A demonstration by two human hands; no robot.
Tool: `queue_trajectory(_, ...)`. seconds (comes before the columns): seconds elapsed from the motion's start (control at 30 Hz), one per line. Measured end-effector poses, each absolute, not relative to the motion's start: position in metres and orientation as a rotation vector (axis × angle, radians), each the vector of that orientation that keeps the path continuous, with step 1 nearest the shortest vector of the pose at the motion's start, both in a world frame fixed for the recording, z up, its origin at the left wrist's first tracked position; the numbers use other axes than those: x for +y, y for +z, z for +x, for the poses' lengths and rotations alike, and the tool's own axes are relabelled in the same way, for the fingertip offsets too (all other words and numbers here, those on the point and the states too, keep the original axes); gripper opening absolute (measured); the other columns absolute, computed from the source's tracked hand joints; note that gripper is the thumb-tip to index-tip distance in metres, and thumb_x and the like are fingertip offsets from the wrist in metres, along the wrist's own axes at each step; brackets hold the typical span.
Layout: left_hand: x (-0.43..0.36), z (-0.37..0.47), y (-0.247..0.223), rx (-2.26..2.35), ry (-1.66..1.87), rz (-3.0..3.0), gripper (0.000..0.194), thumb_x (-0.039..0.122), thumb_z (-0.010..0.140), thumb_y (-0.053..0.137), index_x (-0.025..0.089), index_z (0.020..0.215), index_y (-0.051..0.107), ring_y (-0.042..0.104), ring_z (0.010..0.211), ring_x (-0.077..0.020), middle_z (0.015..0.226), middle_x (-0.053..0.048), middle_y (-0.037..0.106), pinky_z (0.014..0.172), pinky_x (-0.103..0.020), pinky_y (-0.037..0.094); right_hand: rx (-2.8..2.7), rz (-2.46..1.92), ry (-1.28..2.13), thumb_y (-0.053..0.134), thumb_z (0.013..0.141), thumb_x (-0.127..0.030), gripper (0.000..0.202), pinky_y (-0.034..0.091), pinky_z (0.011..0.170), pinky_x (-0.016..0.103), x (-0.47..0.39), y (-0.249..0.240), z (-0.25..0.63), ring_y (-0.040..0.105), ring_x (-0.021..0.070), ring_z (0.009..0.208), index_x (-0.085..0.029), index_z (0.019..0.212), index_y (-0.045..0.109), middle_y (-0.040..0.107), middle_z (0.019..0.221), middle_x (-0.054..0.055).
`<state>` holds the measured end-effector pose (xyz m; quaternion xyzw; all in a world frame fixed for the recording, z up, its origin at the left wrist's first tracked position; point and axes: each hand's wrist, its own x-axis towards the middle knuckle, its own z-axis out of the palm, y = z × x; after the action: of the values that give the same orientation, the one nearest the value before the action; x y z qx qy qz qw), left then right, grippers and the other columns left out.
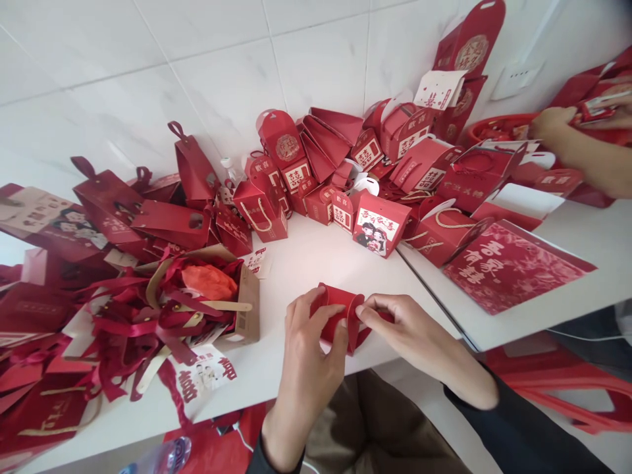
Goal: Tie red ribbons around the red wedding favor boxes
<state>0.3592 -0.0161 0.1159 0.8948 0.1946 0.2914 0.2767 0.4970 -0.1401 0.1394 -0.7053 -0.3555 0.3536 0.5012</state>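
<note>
A small red paper box with its top flaps up stands at the table's near edge, between my two hands. My left hand is on its left side, fingers curved over the near and far walls and the opening. My right hand pinches a flap on the box's right side between thumb and fingers. Beyond it, a red box with a cartoon couple stands on the white table. The inside of the held box is partly hidden by my left fingers.
A cardboard box of red ribbons is at left, beside a printed card. Red gift boxes line the tiled wall. Another person's arms reach over a red basin at the right. A red stool is below.
</note>
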Motion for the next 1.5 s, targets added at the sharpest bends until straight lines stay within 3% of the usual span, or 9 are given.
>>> queue_trajectory(0.3, -0.016, 0.363, 0.118, 0.570, 0.739, 2.306, 0.017, 0.015, 0.098, 0.053, 0.021, 0.094, 0.069, 0.059, 0.111, -0.0263, 0.112, -0.009, 0.066, 0.093, -0.047, 0.053, -0.955, -1.843, 0.720, 0.053, 0.102, -0.040, 0.033, 0.035, 0.055, 0.028, -0.142, 0.142, 0.495, 0.056, 0.0161, 0.063, -0.022, 0.075, 0.060, 0.063, 0.069, -0.002)
queue_trajectory(0.5, -0.013, 0.359, 0.120, 0.485, 0.646, 2.409, 0.035, 0.010, 0.091, 0.061, 0.026, 0.122, 0.069, 0.053, 0.126, -0.0293, 0.136, -0.010, 0.060, 0.105, -0.053, 0.049, -0.970, -1.758, 0.740, 0.051, 0.104, -0.040, 0.032, 0.046, 0.071, 0.029, -0.141, 0.138, 0.497, 0.066, 0.0183, 0.073, -0.022, 0.082, 0.065, 0.071, 0.078, 0.000)
queue_trajectory(0.67, -0.013, 0.363, 0.115, 0.523, 0.702, 2.322, 0.018, 0.010, 0.092, 0.060, 0.023, 0.095, 0.072, 0.056, 0.122, -0.0288, 0.126, -0.010, 0.064, 0.100, -0.049, 0.052, -0.995, -1.854, 0.687, 0.053, 0.104, -0.042, 0.032, 0.044, 0.064, 0.030, -0.143, 0.136, 0.497, 0.062, 0.0178, 0.069, -0.023, 0.082, 0.063, 0.067, 0.075, -0.001)
queue_trajectory(0.8, -0.011, 0.364, 0.116, 0.526, 0.791, 2.234, 0.014, 0.016, 0.097, 0.057, 0.023, 0.097, 0.070, 0.059, 0.122, -0.0261, 0.122, -0.009, 0.066, 0.101, -0.044, 0.051, -1.005, -1.857, 0.465, 0.054, 0.104, -0.045, 0.024, 0.051, 0.079, 0.033, -0.142, 0.133, 0.494, 0.065, 0.0226, 0.098, -0.024, 0.108, 0.066, 0.070, 0.107, 0.004)
queue_trajectory(0.9, -0.011, 0.363, 0.122, 0.508, 0.872, 2.201, 0.015, 0.017, 0.098, 0.058, 0.025, 0.100, 0.070, 0.058, 0.126, -0.0235, 0.123, -0.007, 0.064, 0.102, -0.039, 0.049, -1.115, -1.796, 0.289, 0.051, 0.106, -0.043, 0.027, 0.047, 0.101, 0.039, -0.135, 0.135, 0.492, 0.054, 0.0245, 0.125, -0.027, 0.125, 0.062, 0.063, 0.128, 0.006)
queue_trajectory(1.07, -0.009, 0.358, 0.127, 0.507, 0.996, 2.143, 0.014, 0.018, 0.099, 0.059, 0.027, 0.102, 0.069, 0.062, 0.116, -0.0188, 0.116, -0.005, 0.064, 0.099, -0.033, 0.049, -1.195, -1.709, 0.447, 0.054, 0.105, -0.035, 0.016, 0.048, 0.097, 0.039, -0.122, 0.143, 0.492, 0.061, 0.0225, 0.109, -0.025, 0.098, 0.065, 0.066, 0.108, 0.003)
queue_trajectory(1.2, -0.005, 0.352, 0.116, 0.607, 0.924, 2.247, 0.032, 0.022, 0.094, 0.065, 0.025, 0.126, 0.062, 0.057, 0.124, -0.0256, 0.128, -0.010, 0.060, 0.102, -0.040, 0.048, -1.128, -1.764, 0.511, 0.054, 0.104, -0.040, 0.020, 0.050, 0.087, 0.038, -0.121, 0.145, 0.496, 0.065, 0.0231, 0.102, -0.024, 0.099, 0.065, 0.068, 0.106, 0.003)
queue_trajectory(1.3, -0.003, 0.348, 0.107, 0.714, 0.842, 2.226, 0.043, 0.025, 0.089, 0.068, 0.024, 0.131, 0.060, 0.061, 0.109, -0.0262, 0.120, -0.010, 0.062, 0.093, -0.041, 0.051, -1.075, -1.796, 0.549, 0.052, 0.105, -0.045, 0.025, 0.052, 0.078, 0.036, -0.121, 0.143, 0.499, 0.067, 0.0227, 0.095, -0.025, 0.102, 0.066, 0.069, 0.108, 0.003)
queue_trajectory(1.5, -0.004, 0.345, 0.101, 0.784, 0.788, 1.670, 0.029, 0.041, 0.095, 0.064, 0.021, 0.116, 0.066, 0.065, 0.083, -0.0179, 0.095, -0.006, 0.068, 0.073, -0.028, 0.053, -1.270, -1.796, 0.370, 0.055, 0.102, -0.030, 0.015, 0.048, 0.099, 0.042, -0.112, 0.136, 0.497, 0.061, 0.0253, 0.111, -0.023, 0.094, 0.065, 0.066, 0.107, 0.006)
